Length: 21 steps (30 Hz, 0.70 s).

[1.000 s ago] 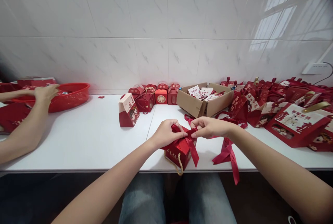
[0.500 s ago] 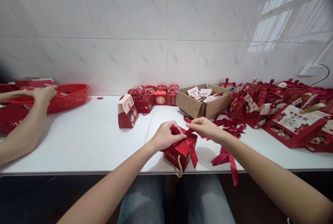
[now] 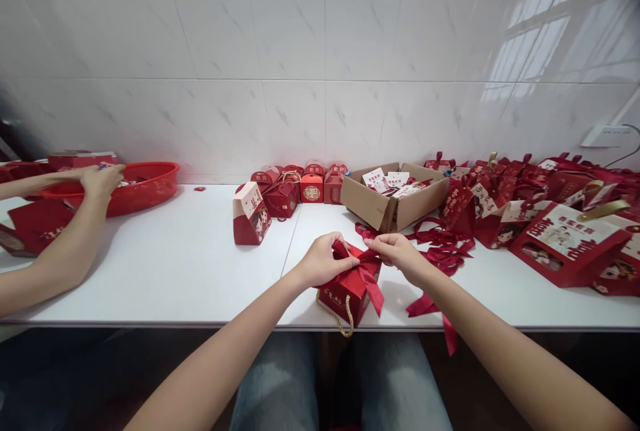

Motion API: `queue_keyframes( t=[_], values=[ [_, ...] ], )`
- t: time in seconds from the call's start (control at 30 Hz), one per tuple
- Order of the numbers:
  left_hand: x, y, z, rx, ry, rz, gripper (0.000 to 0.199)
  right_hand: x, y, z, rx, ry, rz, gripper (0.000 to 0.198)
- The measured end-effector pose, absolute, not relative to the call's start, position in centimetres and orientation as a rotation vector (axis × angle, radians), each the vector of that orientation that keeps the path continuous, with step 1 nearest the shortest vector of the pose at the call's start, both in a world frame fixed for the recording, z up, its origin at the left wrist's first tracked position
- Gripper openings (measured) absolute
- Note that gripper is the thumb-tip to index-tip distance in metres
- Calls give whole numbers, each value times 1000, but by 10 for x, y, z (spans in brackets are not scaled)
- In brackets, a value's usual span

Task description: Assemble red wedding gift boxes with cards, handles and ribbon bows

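The red gift box (image 3: 356,294) stands at the lower centre of the frame, gold lettering on its near side. Over its top, the left hand (image 3: 325,261) clamps a red ribbon (image 3: 371,284) between thumb and fingers; just to the right, the right hand (image 3: 397,251) pinches it too, fingertips together. A gold rope handle (image 3: 350,317) hangs from the near side.
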<state>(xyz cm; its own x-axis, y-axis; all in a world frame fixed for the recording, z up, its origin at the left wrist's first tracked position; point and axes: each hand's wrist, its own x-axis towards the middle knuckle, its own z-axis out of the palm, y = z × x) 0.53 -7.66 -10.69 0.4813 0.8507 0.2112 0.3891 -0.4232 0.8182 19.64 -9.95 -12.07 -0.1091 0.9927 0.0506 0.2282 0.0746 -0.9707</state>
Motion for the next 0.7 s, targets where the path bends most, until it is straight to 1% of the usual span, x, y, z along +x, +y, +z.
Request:
queue_keyframes(
  t=[0.17, 0.27, 0.33, 0.43, 0.53, 0.57, 0.7],
  values=[
    [3, -73, -108, 1926, 938, 811, 35, 189, -96, -121, -1266, -1501, 1005, 50],
    [1, -72, -107, 1865, 869, 778, 41, 185, -97, -119, -1220, -1527, 982, 46],
    [0, -72, -107, 1833, 854, 831, 40, 187, -99, -119, -1228, -1462, 985, 42],
    [-4, -73, -112, 1718, 799, 1019, 35, 196, -107, -128, -1253, -1291, 968, 37],
    [-13, -77, -123, 1495, 762, 1122, 36, 207, -127, -149, -1238, -1214, 873, 30],
    [-17, -78, -128, 1423, 765, 1116, 37, 208, -136, -157, -1237, -1242, 841, 34],
    [-26, -89, -153, 1188, 809, 1149, 35, 192, -172, -185, -1313, -1458, 808, 64]
  ],
)
